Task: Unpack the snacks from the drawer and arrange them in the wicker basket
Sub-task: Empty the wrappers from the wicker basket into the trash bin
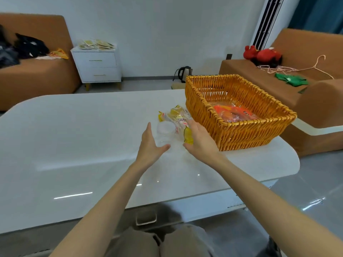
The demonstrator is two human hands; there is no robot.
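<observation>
Head view: a white glossy table (74, 136) fills the middle of the picture. On its right part stands the basket (241, 134), woven in orange-yellow wicker. An orange pack (233, 113) lies flat on the basket's bottom, toward the near wall.

The yellow pack (176, 117), clear plastic with yellow print and pale round pieces inside, lies on the table just left of the basket, close to its near left corner.

Both bare arms reach forward over the table, one on each side of this pack. The left hand (151, 143) is on the pack's left, palm turned toward it, its fingers (148, 128) straight and released, thumb spread, holding nothing. Whether it touches the plastic cannot be told. The right hand (199, 140) is between the pack and the basket. Its fingers (191, 123) are straight and lie against the pack's right side, with the yellow corner showing by the thumb; they are not clenched round it.

Below the table's near edge, above the person's knees, a drawer handle (146, 218) shows in shadow.

Beyond the table are a white nightstand (97, 65), a kettle (185, 74) on the floor, and a brown sofa (250, 71) with a red plush toy (263, 54).
</observation>
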